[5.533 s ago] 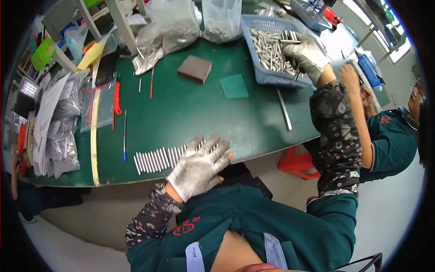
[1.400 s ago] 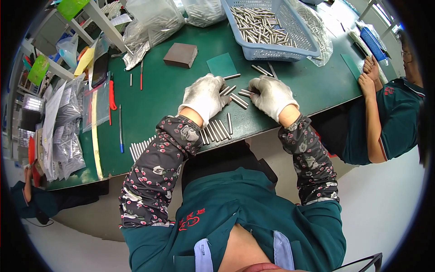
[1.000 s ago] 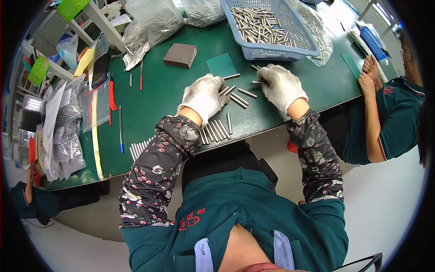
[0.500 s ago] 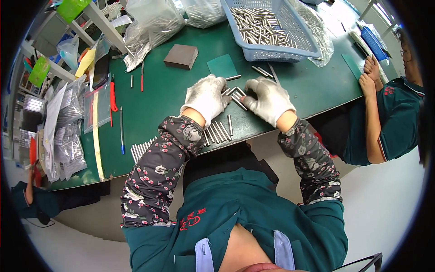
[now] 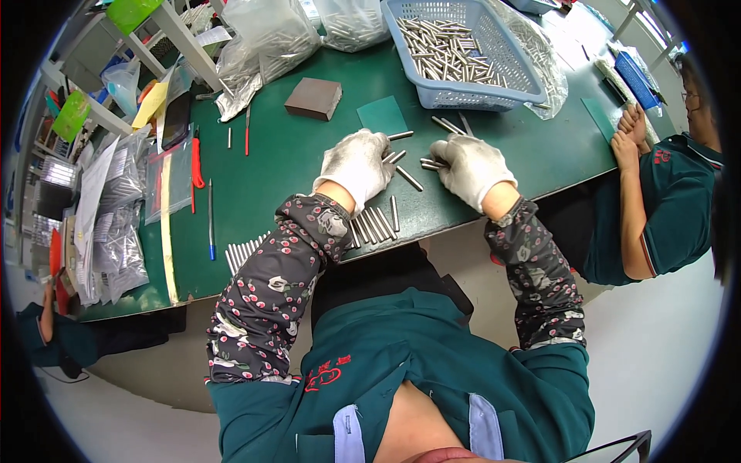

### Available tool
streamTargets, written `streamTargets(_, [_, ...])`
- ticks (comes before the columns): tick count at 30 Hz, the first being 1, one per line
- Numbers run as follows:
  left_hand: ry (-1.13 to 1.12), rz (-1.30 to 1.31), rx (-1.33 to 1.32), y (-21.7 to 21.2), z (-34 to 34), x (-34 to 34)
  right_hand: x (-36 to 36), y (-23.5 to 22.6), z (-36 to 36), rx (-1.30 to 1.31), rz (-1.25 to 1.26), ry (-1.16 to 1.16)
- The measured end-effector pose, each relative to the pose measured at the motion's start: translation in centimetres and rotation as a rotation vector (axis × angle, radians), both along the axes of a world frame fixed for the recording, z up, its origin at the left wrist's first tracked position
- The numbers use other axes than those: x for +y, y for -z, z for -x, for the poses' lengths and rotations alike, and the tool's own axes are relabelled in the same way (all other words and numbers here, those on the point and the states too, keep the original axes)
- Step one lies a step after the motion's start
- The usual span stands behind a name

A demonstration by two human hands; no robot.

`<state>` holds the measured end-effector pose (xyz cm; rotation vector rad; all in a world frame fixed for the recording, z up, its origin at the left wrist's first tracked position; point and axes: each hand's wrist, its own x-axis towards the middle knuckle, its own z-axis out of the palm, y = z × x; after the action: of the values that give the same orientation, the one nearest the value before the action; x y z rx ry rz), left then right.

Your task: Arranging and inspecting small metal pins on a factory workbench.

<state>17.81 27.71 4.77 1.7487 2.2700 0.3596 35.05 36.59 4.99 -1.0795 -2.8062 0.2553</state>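
Note:
White work gloves cover both my hands. My left hand is closed at the middle of the green table, with short metal pins sticking out from its fingertips. Across from it, my right hand pinches a few metal pins whose ends point left. Between the hands a single loose pin lies slanted on the table. A row of pins lies side by side near the front edge, and more pins continue left, partly hidden by my left sleeve.
A blue plastic basket full of pins stands at the back. Left of it are a brown block, a green sheet and plastic bags of pins. Red-handled pliers and a pen lie left. A co-worker sits right.
My right hand has drawn back to the right with pins in its fingers, widening the gap between my hands. One pin remains lying between them.

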Motion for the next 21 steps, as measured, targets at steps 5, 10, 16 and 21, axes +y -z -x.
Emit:
streamTargets(5, [-0.027, -0.003, -0.017, 0.4, 0.0, 0.4, 0.5, -0.2, -1.0, 0.027, -0.125, -0.361])
streamTargets(10, [-0.016, -0.019, -0.018, 0.4, -0.4, 0.7, 1.1, -0.2, -1.1, 0.019, -0.252, -0.603])
streamTargets(16, [0.009, -0.050, -0.033, 0.6, -1.1, 1.2, 1.0, -0.1, -0.6, 0.154, -0.291, -0.745])
streamTargets(21, [0.035, -0.035, -0.078, 0.6, -0.3, 0.9, 1.4, -0.3, -0.2, 0.071, -0.247, -0.713])
